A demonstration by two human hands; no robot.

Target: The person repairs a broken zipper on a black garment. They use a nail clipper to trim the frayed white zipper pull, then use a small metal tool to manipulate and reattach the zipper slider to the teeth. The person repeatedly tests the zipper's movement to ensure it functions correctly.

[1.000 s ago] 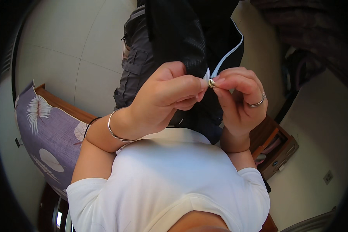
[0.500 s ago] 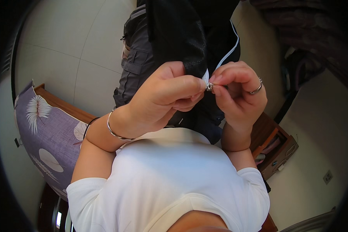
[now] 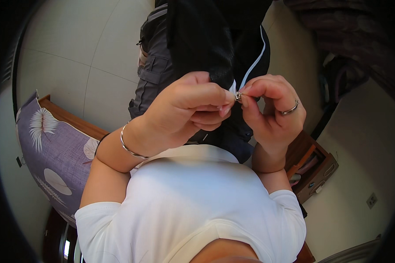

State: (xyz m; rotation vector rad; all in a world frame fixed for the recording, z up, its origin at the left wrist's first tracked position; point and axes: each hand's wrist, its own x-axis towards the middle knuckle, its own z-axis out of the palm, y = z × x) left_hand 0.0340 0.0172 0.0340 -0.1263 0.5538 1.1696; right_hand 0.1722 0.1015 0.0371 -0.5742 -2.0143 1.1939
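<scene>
A black garment [image 3: 202, 44] with a textured weave hangs over my lap, and a pale zipper tape [image 3: 257, 59] runs down its edge. My left hand [image 3: 173, 107] is closed, with thumb and fingers pinching the lower end of the garment's edge. Against those fingertips sits a small metal zipper slider [image 3: 238, 96]. From the other side my right hand [image 3: 274, 107], with a ring on one finger, pinches this slider between thumb and forefinger. The fingertips of both hands almost meet there and partly hide it.
Dark grey trousers [image 3: 151, 72] cover my legs. At the left is a bed with a purple patterned cover [image 3: 70, 158] and a wooden edge. A wooden cabinet with an open drawer [image 3: 314, 168] stands at the right by the wall. Dark fabric [image 3: 351, 30] hangs at the far right.
My right hand has shifted slightly down and right, its fingers still at the slider. The pale tape has swung a little left. My left hand has barely moved.
</scene>
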